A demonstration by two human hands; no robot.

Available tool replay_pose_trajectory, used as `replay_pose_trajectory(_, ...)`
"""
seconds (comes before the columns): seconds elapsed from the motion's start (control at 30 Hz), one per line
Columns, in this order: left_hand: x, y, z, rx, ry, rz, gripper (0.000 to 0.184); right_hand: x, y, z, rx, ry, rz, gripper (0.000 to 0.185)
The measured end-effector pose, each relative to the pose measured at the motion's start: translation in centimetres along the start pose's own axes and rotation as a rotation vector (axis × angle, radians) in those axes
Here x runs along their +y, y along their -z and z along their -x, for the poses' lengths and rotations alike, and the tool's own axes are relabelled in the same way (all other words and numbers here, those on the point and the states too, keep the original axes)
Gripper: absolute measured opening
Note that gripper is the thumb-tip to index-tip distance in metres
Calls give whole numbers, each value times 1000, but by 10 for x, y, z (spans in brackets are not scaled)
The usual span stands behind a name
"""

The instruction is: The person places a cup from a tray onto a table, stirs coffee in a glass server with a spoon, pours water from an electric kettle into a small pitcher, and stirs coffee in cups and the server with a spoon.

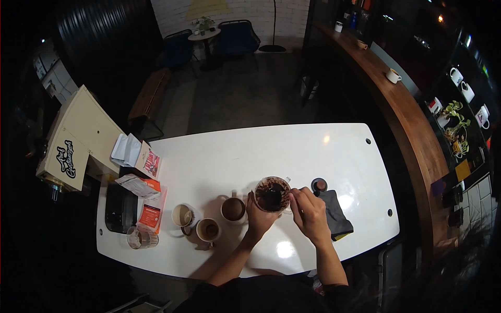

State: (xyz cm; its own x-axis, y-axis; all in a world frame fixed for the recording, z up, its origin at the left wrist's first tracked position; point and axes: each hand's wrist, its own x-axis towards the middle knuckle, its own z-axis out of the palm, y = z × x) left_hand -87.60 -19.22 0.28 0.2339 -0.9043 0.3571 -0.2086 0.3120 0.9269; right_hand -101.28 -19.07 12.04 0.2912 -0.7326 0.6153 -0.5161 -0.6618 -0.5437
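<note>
My left hand (260,220) is wrapped round the side of a glass jug (272,194). Dark coffee grounds cling to the jug's inner wall, and something dark lies at its bottom. My right hand (310,211) is closed at the jug's right rim, fingers pinched; what they hold, if anything, is hidden. Left of my hands stand a mug (233,208) with brown inside, a second mug (209,230) with a brown-stained inside and a white mug (183,215). Right of my right hand lie a dark cloth (336,215) and a small round dark object (319,184).
An empty glass (142,238) stands near the white table's (250,146) front left. Behind it are coffee bags (150,214), a black tray (121,214) and a cream machine (78,141). A wooden counter (396,109) with cups runs along the right.
</note>
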Motion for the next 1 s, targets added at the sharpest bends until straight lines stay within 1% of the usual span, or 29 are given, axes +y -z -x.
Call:
replay_pose_trajectory(0.1, 1, 0, -1, -4, 5, 51, 37, 0, 1, -3, 27, -12, 20, 5)
replay_pose_trajectory(0.17, 6, 2, -2, -1, 12, -14, 36, 1, -2, -5, 43, 5, 50, 4)
replay_pose_trajectory(0.27, 12, 1, -3, 11, 2, -13, 36, 2, -5, -6, 26, -1, 47, 3)
replay_pose_trajectory(0.5, 10, 1, -2, 1, -24, -46, 35, 1, -9, 0, 19, 4, 27, 4)
replay_pose_trajectory(0.57, 5, 2, -3, -21, -77, -91, 35, -2, -4, -1, 49, -18, 31, 5)
replay_pose_trajectory(0.67, 2, 1, -2, -9, -49, -84, 37, -5, -1, -4, 27, -42, 61, 5)
replay_pose_trajectory(0.77, 3, 1, -1, -14, -26, -67, 38, 1, -10, 0, 23, -15, 45, 5)
replay_pose_trajectory(0.87, 2, 2, -1, -19, -88, -144, 38, 0, -14, 3, 26, -21, 26, 4)
replay_pose_trajectory(1.0, -6, 1, 0, -23, -70, -107, 37, -4, -9, 0, 39, -26, 34, 4)
